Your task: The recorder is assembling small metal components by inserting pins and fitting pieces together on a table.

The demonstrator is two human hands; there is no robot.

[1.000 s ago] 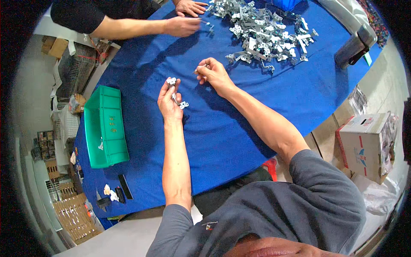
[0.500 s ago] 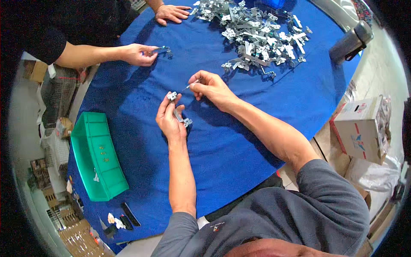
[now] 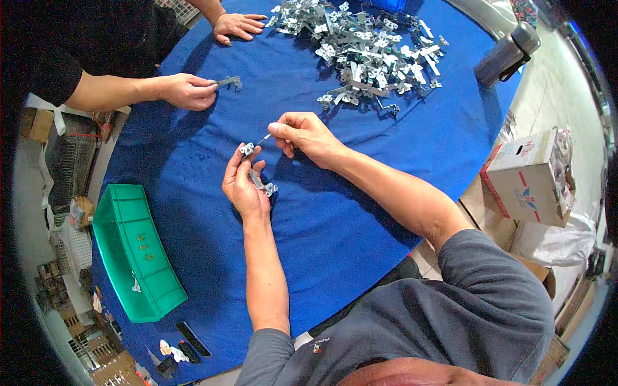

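Observation:
My left hand [image 3: 243,192] is closed around a silver metal bracket [image 3: 270,189]. One end of it sticks up at the fingertips and the other shows beside the palm. Just to the right, my right hand [image 3: 310,137] pinches a thin rod-like piece [image 3: 264,138], which slants down toward the bracket's upper end. Whether the rod touches the bracket I cannot tell. Beyond my hands lies a heap of similar metal brackets [image 3: 370,55] on the blue cloth [image 3: 347,238].
Across the table, a co-worker's hand [image 3: 190,92] holds another metal bracket [image 3: 230,82]; their other hand [image 3: 238,27] rests flat. A green bin [image 3: 161,283] with a small metal part stands at left. A dark bottle [image 3: 508,55] stands far right, and a carton [image 3: 531,180] sits beside the table.
The whole view has shifted slightly. My hands keep nearly the same pose around the bracket and rod. The co-worker's bracket has turned and shows more plainly.

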